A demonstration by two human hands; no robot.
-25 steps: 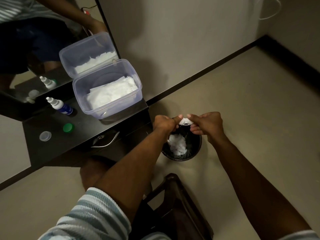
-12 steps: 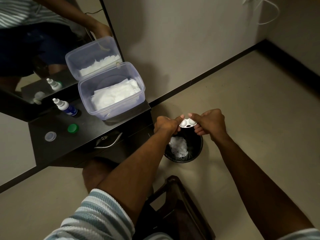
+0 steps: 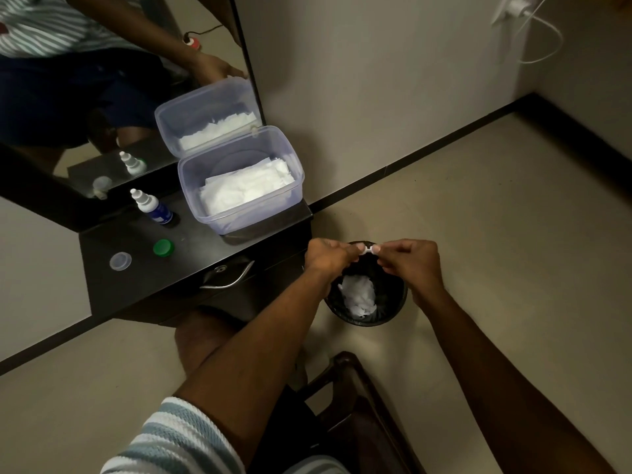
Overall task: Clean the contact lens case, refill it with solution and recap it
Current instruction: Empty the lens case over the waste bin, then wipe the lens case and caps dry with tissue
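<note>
A small white contact lens case (image 3: 368, 249) is held edge-on over the black bin (image 3: 396, 302). My left hand (image 3: 330, 256) pinches its left end and my right hand (image 3: 408, 265) pinches its right end. Most of the case is hidden by my fingertips. On the dark dresser top stand a solution bottle (image 3: 152, 206) with a white nozzle and blue label, a green cap (image 3: 163, 248) and a clear cap (image 3: 120, 261), all well left of my hands.
A clear plastic box of white tissues (image 3: 239, 186) sits open on the dresser (image 3: 143, 285) against a mirror. Crumpled white tissue (image 3: 359, 295) lies in the bin. A dark wooden stool (image 3: 355, 415) stands below my arms. A metal drawer handle (image 3: 227, 277) juts forward.
The case has been tilted from showing its two wells upward to edge-on between my fingertips. Both hands stay over the bin.
</note>
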